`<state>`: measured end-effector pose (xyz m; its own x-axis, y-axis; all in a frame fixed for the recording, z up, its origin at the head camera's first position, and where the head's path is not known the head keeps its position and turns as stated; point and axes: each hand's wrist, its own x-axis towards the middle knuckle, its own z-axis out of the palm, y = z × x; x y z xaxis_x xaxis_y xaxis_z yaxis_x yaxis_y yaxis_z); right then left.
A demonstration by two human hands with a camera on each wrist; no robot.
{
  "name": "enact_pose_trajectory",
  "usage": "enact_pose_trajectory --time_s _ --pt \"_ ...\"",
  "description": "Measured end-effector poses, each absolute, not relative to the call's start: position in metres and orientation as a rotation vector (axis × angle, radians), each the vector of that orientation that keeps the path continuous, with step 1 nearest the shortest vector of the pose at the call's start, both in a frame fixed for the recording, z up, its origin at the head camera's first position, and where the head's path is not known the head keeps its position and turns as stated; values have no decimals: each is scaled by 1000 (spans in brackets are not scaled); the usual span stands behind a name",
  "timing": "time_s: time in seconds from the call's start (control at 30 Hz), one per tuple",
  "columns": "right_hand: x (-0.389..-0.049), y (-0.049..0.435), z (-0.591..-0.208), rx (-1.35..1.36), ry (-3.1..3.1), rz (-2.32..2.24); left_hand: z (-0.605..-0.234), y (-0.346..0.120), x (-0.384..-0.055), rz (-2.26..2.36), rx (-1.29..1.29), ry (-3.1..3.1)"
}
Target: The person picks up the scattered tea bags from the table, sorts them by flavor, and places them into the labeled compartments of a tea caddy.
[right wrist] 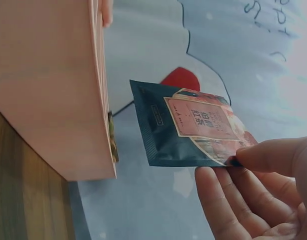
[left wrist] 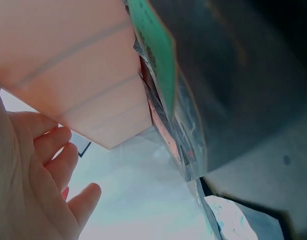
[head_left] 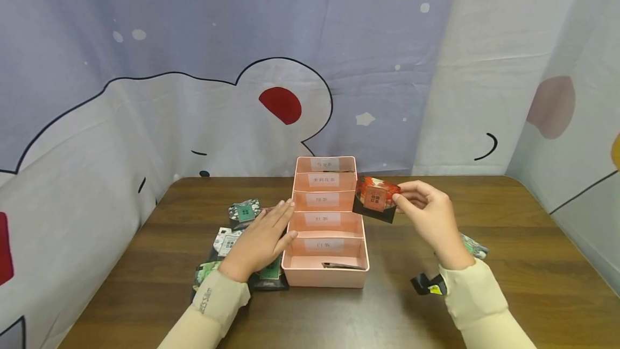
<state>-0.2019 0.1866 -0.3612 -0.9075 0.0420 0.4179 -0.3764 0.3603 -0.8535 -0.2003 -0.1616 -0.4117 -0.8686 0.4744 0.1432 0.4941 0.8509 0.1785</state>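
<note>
Between thumb and fingers, my right hand (head_left: 431, 217) pinches a tea bag packet (head_left: 375, 199) by one edge. The packet is red and black with a salmon label, and is held up beside the right wall of a pink divided box (head_left: 323, 279). In the right wrist view the packet (right wrist: 193, 127) appears flat and sealed. My left hand (head_left: 259, 244) has its fingers extended, fingertips right at the box's left rim. White paper labels mark the compartments. A thin dark packet (head_left: 344, 266) lies in the nearest compartment, and another shows in the farthest one.
Left of the box, partly under my left hand, lie several tea packets, among them a green-labelled one (head_left: 245, 212) and a white one (head_left: 226, 241). By my right wrist are a greenish packet (head_left: 473, 246) and a small black strap-like item (head_left: 427, 284). A patterned curtain (head_left: 378, 69) hangs behind the wooden table.
</note>
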Motion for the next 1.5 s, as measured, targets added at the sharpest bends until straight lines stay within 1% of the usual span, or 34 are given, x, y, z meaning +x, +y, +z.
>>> enact_pose_trajectory --time_s 0.37,0.6,0.9,1.23,1.5 --pt "-199 164 -368 432 -2190 1720 -411 -160 -202 -302 -760 -2953" --pt "-200 151 -380 482 -2213 1687 -414 -160 -203 -289 -757 -2954" --pt "-197 145 -394 553 -2310 1442 -415 -161 -202 -287 -773 -2935" --pt "-192 146 -405 710 -2343 1218 -414 -161 -200 -306 -778 -2925" --pt "-188 148 -409 779 -2390 1144 -413 -161 -199 -306 -776 -2930"
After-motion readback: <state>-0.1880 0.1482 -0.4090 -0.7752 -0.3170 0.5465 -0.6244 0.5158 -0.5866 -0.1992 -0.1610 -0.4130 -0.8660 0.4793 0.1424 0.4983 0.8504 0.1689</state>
